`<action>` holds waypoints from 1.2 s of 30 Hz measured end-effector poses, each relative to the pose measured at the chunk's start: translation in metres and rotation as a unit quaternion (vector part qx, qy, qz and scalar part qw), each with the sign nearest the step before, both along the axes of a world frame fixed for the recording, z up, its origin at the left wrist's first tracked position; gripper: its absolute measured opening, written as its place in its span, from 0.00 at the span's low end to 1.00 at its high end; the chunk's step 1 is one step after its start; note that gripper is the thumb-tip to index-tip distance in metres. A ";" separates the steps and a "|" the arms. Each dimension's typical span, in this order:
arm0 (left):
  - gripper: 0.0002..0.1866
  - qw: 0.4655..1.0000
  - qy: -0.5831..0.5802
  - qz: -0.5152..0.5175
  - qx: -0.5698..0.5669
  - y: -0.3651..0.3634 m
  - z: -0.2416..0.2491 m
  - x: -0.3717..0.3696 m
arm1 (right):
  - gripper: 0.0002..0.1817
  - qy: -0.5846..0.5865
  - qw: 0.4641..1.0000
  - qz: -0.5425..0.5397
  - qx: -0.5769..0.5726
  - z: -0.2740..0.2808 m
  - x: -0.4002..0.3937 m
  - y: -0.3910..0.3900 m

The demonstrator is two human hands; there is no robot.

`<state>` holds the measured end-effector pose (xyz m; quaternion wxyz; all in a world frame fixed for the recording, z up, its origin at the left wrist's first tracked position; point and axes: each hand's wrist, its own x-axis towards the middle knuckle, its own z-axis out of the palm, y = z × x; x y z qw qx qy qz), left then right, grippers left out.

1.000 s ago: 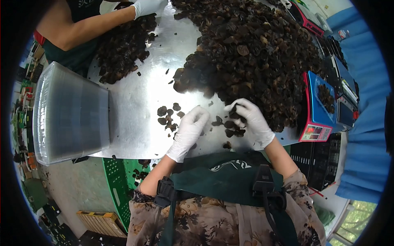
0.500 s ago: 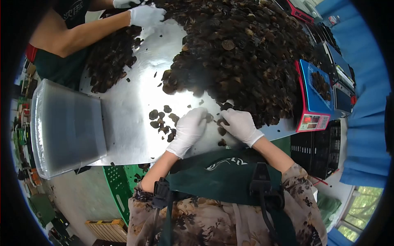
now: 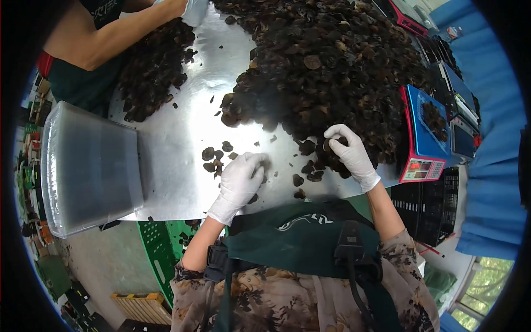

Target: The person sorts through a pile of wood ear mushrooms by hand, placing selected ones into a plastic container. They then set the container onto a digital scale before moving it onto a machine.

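Observation:
My left hand (image 3: pixel 239 181), in a white glove, hovers over the bare metal table, thumb and fingers slightly apart with nothing visible between them. Close beside it lies a small cluster of dark wood ear mushrooms (image 3: pixel 209 154), partly covered by the hand. My right hand (image 3: pixel 355 157), also gloved, is at the near edge of the big wood ear pile (image 3: pixel 321 83). Its thumb and forefinger curl around a dark wood ear mushroom (image 3: pixel 328 146). A few loose wood ear pieces (image 3: pixel 298 180) lie between my two hands.
A metal table (image 3: pixel 171 182) bears the piles. Stacked clear plastic tubs (image 3: pixel 94 169) stand at the left. A blue-topped scale (image 3: pixel 428 124) with a bag on it is at the right. Across the table, a co-worker's gloved hand (image 3: pixel 194 11) is near another pile (image 3: pixel 152 72). A green crate (image 3: pixel 157 249) sits below.
My right hand has moved right and away from me, onto the pile's edge. My left hand has shifted left and its fingers have spread. More pieces show between them. The co-worker's hand moved farther off.

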<state>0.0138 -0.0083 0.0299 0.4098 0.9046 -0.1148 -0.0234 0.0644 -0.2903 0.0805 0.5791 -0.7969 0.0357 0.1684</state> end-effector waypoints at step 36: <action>0.02 0.963 0.101 0.080 -0.237 -0.033 0.014 0.000 | 0.18 0.146 0.968 0.151 0.134 -0.010 -0.019 0.052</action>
